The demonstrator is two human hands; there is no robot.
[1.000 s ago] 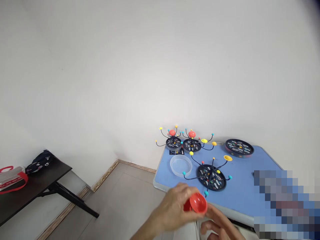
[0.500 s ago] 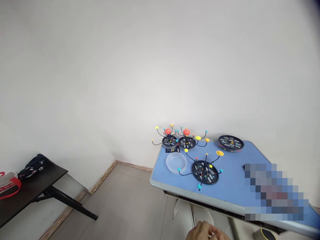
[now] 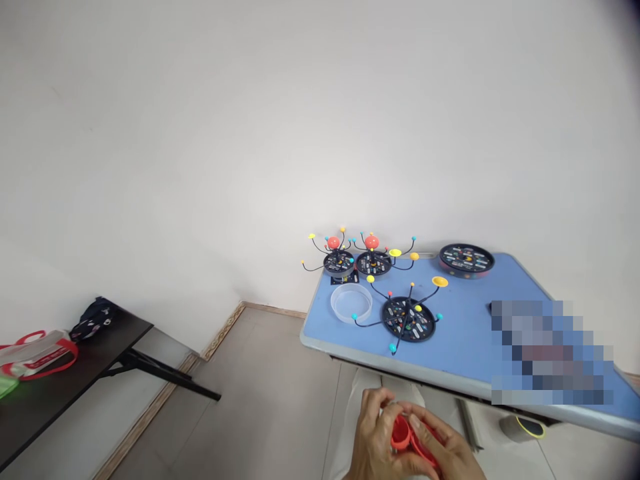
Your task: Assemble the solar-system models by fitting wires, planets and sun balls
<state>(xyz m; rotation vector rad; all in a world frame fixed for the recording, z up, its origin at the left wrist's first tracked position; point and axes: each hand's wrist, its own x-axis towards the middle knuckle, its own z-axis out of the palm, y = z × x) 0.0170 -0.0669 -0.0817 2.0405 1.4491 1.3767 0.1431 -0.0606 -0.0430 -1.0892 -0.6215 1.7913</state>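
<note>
Low in front of me, below the table's front edge, my hands are close together around red plastic pieces. My left hand (image 3: 369, 430) has its fingers curled round a small red cup-shaped shell (image 3: 401, 432). Beside it, my right hand (image 3: 453, 450) grips a second red curved shell (image 3: 421, 452), partly hidden by the fingers. Nearest on the blue table (image 3: 345, 343) is a planet model with a round black base (image 3: 425, 333), bent arms and small coloured balls, with no red ball at its centre. Left of that base lies a clear shallow round dish (image 3: 351, 322).
Two planet models with red centre balls (image 3: 333, 243) (image 3: 371, 242) stand at the back left. A round black-topped case (image 3: 467, 270) sits at the back right. A blurred-out object (image 3: 550, 353) lies at right. A dark side table (image 3: 65, 380) holds bags.
Both hands have risen further into view, and the red shells between them now show. The view has tilted down slightly; the models on the table look unmoved.
</note>
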